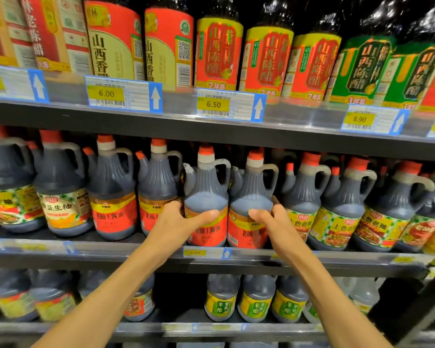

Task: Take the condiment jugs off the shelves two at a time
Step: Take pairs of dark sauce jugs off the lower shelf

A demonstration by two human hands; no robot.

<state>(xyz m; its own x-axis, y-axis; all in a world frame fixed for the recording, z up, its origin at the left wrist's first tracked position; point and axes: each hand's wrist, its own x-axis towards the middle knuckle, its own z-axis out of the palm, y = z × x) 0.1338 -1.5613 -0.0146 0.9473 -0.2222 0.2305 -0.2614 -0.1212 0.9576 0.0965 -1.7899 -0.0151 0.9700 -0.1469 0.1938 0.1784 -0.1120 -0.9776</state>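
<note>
The dark metal middle shelf [236, 264] is carrying a full row of dark plastic condiment jugs with red caps and side handles, so nearly all of the task is looking undone. At its centre, two red-and-orange-labelled jugs are standing side by side, both bases seeming to be resting on that shelf. The left hand [178, 219] is gripping the left red-labelled jug [206, 197], thumb across its front and fingers curled behind; the right hand [271, 219] is gripping the right red-labelled jug [251, 199] the same way. Neighbouring jugs are crowding both sides of the pair, leaving little room for knuckles, and the upper shelf edge with its blue-framed price tags [230, 104] is hanging just above the caps, limiting any lift.
</note>
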